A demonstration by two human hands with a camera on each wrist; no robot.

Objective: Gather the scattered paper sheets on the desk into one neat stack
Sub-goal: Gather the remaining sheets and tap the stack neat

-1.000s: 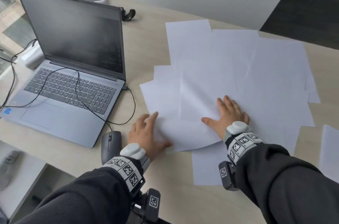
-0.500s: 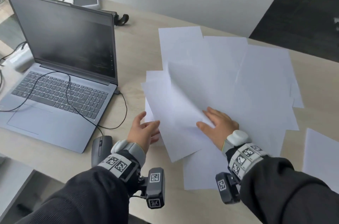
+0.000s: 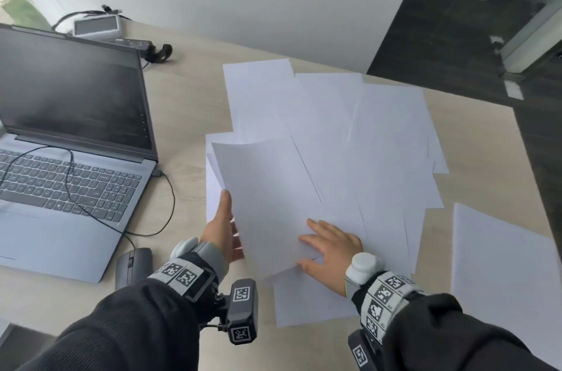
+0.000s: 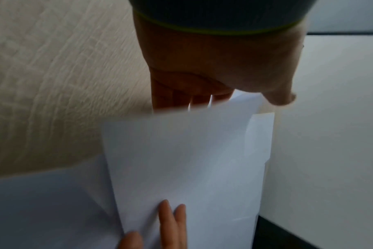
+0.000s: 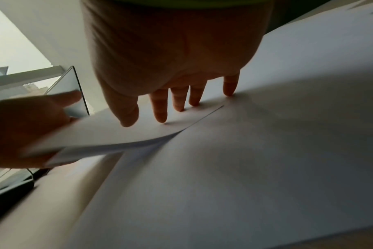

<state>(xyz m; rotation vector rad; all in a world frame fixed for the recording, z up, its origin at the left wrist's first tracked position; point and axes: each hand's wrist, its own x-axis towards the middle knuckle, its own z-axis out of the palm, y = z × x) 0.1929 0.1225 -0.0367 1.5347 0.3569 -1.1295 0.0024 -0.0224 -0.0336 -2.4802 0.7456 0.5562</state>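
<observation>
Several white paper sheets (image 3: 365,142) lie spread and overlapping on the light wooden desk (image 3: 188,115). My left hand (image 3: 223,230) grips the left edge of a few lifted sheets (image 3: 267,203), which curl up off the desk. In the left wrist view its fingers (image 4: 181,94) go under those lifted sheets (image 4: 192,160) and the thumb lies beside them. My right hand (image 3: 330,246) rests flat on the same sheets' near right corner, straight fingers (image 5: 160,109) pressing down. One sheet (image 3: 310,300) lies nearer me, and a separate sheet (image 3: 501,264) lies at the right.
An open laptop (image 3: 70,115) stands at the left, a black cable (image 3: 164,206) trailing over its keyboard and the desk. A dark mouse (image 3: 132,265) sits just left of my left wrist. A small white device (image 3: 95,26) lies at the back left. The desk's right edge (image 3: 529,176) borders dark floor.
My left hand left its flat rest on the paper, slid under the left edge and lifted a few sheets, which now curl up. My right hand stayed pressed on them.
</observation>
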